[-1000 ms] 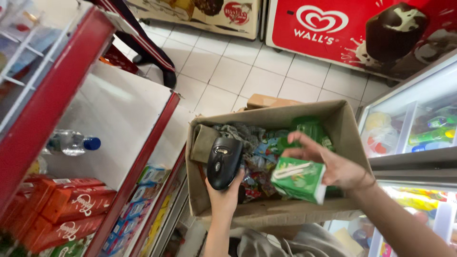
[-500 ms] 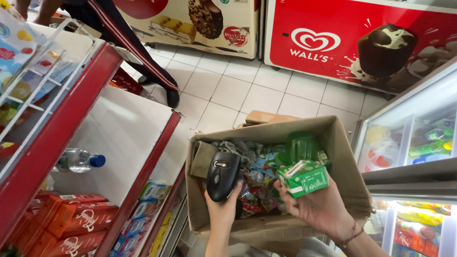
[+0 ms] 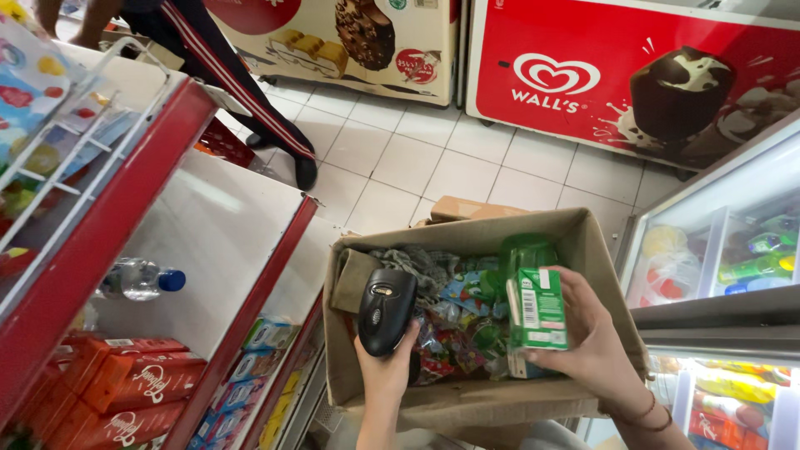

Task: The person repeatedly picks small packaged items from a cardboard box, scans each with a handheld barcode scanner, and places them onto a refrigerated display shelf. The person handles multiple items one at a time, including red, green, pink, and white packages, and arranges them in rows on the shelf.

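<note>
My left hand (image 3: pixel 385 373) grips a black handheld barcode scanner (image 3: pixel 385 310) over the near left part of an open cardboard box (image 3: pixel 583 242). My right hand (image 3: pixel 596 346) holds a small green carton (image 3: pixel 537 308) upright, its barcode side turned toward me, just right of the scanner. The box is filled with several colourful wrapped packets (image 3: pixel 454 325) and a green packet (image 3: pixel 525 250) behind the carton.
A red-edged shelf unit (image 3: pixel 167 242) stands at left, with a water bottle (image 3: pixel 142 279) on its white shelf and orange boxes (image 3: pixel 125 392) below. Glass-topped freezers (image 3: pixel 733 258) are at right, red chest freezers (image 3: pixel 633 75) across the tiled floor. Another person's legs (image 3: pixel 242 92) are at upper left.
My right hand has turned the green carton from lying flat to standing upright with its barcode facing me, closer to the scanner. The view has tilted up a little.
</note>
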